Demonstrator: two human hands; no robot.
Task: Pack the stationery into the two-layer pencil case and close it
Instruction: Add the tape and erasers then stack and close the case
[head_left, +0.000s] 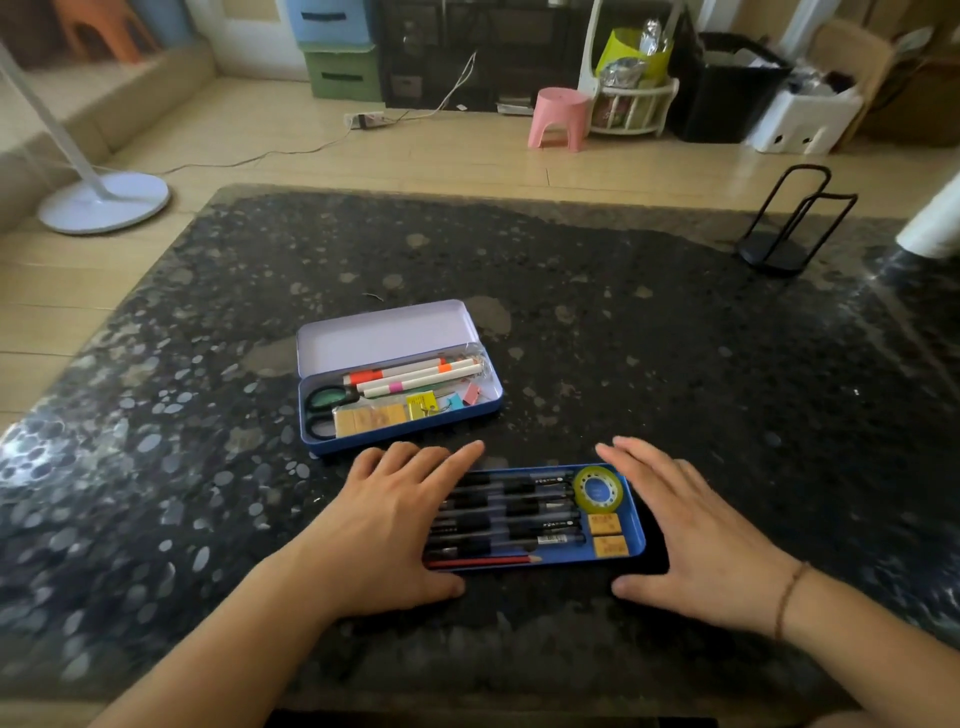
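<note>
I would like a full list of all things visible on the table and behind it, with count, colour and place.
pencil case: 1, blue with pale lid, open, table centre
scissors: 1, black and green, in case
highlighters: 2, white with orange and pink bands, in case
tray: 1, blue, near edge, between hands
pens: several, black, in tray
red pencil: 1, tray's near side
tape roll: 1, yellowish, tray's right end
wire stand: 1, black, far right of table
stool: 1, pink, floor
left hand: open, on tray's left end
right hand: open, by tray's right end
</note>
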